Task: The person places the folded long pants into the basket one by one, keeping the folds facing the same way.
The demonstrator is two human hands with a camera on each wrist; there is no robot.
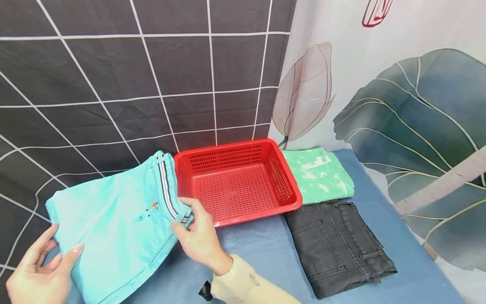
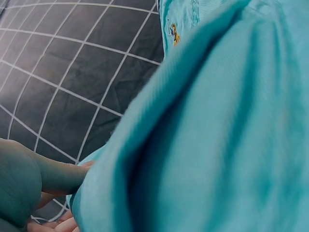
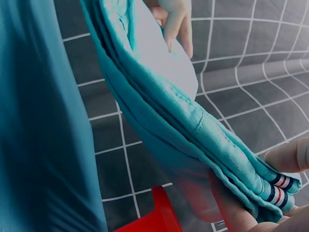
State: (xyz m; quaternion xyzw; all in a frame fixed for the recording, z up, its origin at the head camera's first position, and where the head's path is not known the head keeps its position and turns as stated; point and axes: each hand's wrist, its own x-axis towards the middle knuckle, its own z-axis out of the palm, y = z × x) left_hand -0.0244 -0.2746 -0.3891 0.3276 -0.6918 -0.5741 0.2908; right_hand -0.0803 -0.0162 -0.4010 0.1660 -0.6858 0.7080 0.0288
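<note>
Folded turquoise pants (image 1: pixel 110 223), with a striped waistband, a button and a small embroidered logo, are held up at the left of the head view. My left hand (image 1: pixel 41 270) grips their left edge, thumb in front and fingers behind. At the waistband corner, my right hand (image 1: pixel 201 236) pinches the layers between thumb and fingers. In the right wrist view, the stacked folds of the pants (image 3: pixel 159 101) run down to that pinch. The cloth fills most of the left wrist view, hiding part of the left hand (image 2: pixel 29 179).
A red plastic basket (image 1: pixel 231 219) with nothing in it stands right of the pants, against the dark gridded backdrop (image 1: pixel 114 76). Beside it lie folded green-and-white cloth (image 1: pixel 319 177) and folded black jeans (image 1: pixel 338 249) on the blue sheet (image 1: pixel 258 249).
</note>
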